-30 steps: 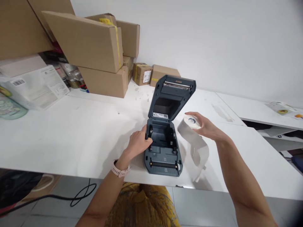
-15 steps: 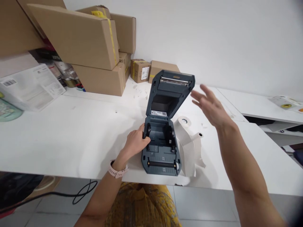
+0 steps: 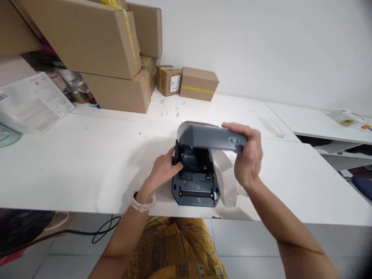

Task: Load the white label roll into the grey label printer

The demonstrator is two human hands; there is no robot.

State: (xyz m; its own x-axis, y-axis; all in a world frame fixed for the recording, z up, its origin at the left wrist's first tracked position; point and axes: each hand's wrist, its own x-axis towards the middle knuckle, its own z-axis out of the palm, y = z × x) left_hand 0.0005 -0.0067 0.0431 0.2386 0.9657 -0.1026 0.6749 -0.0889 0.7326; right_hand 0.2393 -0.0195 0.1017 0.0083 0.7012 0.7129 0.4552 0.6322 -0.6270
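Observation:
A dark grey label printer (image 3: 192,179) stands on the white table, its compartment and black front roller showing. Its lid (image 3: 207,137) is partly lowered and tilts over the back of the compartment. My left hand (image 3: 164,169) is closed on the left wall of the printer, thumb over the rim and fingers outside. My right hand (image 3: 250,155) is closed around the right front end of the lid. Loose white label paper (image 3: 230,188) lies against the printer's right side, partly hidden by the lid and my right hand.
Stacked cardboard boxes (image 3: 116,91) occupy the back left, with two smaller boxes (image 3: 199,83) by the wall. A clear-wrapped package (image 3: 37,102) is at far left. The white table's (image 3: 87,170) front edge runs close to my body. Open shelving (image 3: 340,155) is on the right.
My right hand has moved left and down and taken hold of the lid. The lid has swung from upright to partly lowered. My left hand still holds the printer.

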